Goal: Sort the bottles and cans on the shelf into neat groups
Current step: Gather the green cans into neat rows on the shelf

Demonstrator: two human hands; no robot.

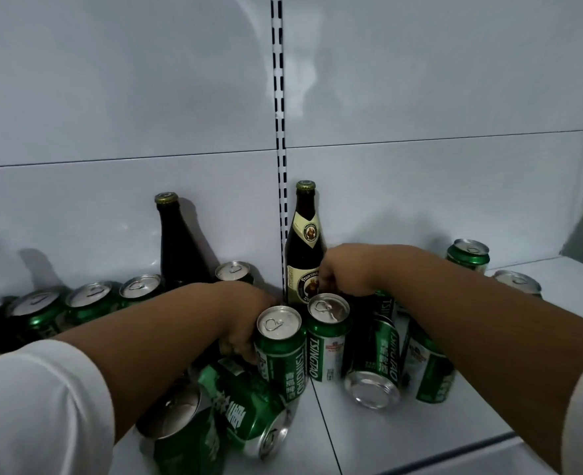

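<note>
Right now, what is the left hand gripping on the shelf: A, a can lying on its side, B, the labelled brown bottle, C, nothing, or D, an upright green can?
D: the left hand wraps its fingers around an upright green can at the front of the shelf, its pull-tab top facing up.

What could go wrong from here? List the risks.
The left hand grips an upright green can packed against another can; lifting it may topple that neighbour. The right hand reaches beside the labelled bottle and could knock it. Toppled cans might roll toward the shelf edge.
</note>
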